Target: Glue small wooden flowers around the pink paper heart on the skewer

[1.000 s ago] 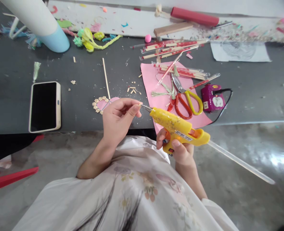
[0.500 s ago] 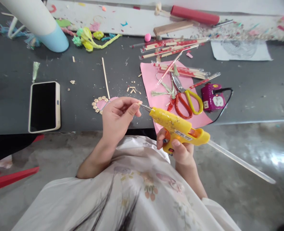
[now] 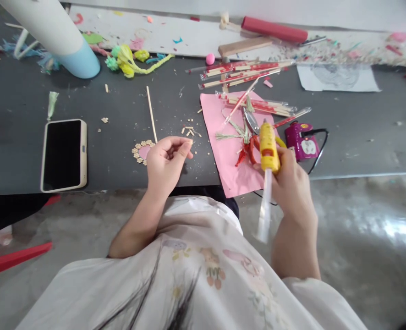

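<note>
My right hand (image 3: 290,181) grips a yellow glue gun (image 3: 268,145) over the pink paper sheet (image 3: 225,156), its nozzle pointing away from me and a clear glue stick (image 3: 264,208) trailing back toward me. My left hand (image 3: 165,160) hovers at the dark table's near edge, thumb and forefinger pinched on a tiny wooden piece (image 3: 190,142). Just left of that hand lies a small pink heart (image 3: 141,150) edged with little wooden bits. Red and yellow scissors (image 3: 249,146) lie under the glue gun, partly hidden.
A phone (image 3: 63,153) lies at the left. A purple plug adapter (image 3: 301,140) with a black cable sits right of the glue gun. Wrapped chopsticks (image 3: 244,71), a thin stick (image 3: 151,114), wooden bits (image 3: 188,130), a white-blue tube (image 3: 62,39) and craft scraps crowd the table's back.
My right hand swung the glue gun away from my left fingertips, rightward and up over the pink sheet, turning its nozzle away from me. My left hand lowered slightly, still pinching.
</note>
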Demonstrator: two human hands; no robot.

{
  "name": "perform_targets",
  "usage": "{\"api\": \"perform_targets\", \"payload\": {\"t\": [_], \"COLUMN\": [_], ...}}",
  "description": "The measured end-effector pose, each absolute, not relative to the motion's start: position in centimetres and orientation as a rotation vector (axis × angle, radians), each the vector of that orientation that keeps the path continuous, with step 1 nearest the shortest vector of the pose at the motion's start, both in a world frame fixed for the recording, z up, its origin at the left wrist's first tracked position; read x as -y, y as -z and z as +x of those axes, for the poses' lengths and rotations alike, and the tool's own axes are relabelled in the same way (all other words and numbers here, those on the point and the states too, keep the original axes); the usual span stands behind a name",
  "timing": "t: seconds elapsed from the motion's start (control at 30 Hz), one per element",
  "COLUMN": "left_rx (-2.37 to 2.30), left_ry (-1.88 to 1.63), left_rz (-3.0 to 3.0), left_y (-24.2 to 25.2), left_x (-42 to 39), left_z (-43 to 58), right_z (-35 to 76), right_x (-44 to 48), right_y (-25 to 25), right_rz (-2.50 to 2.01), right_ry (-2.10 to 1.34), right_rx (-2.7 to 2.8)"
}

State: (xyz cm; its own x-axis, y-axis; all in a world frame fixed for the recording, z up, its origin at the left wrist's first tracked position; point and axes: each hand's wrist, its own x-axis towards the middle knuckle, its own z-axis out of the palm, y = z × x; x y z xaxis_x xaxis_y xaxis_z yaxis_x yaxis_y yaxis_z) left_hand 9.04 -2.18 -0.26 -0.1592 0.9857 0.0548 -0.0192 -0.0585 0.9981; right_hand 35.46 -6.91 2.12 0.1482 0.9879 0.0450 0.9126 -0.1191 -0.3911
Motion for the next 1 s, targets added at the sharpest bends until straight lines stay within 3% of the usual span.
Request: {"api": "perform_targets", "payload": {"t": [0.33, 0.6, 0.8, 1.0], "left_rx": [-1.338, -1.378, -1.411, -1.393], "left_ry": [-1.371, -1.356, -1.361, -1.339], "left_rz": [1.191, 1.161, 1.113, 1.071], "left_y": [0.4, 0.9, 0.6, 0.3], "left_x": [1.9, 2.0, 2.2, 3.1], "left_z": [7.7, 6.8, 6.2, 5.2], "right_z": [36.3, 35.2, 27.4, 23.1], "right_x": [0.9, 1.4, 1.7, 1.0], "right_y": [-2.2, -4.3, -4.0, -2.0], "right_rz": [-2.383, -2.311, -1.866, -1.828], "right_ry": [0.007, 0.184, -0.353, -0.350], "right_rx": [2.084, 2.292, 2.371, 2.422]}}
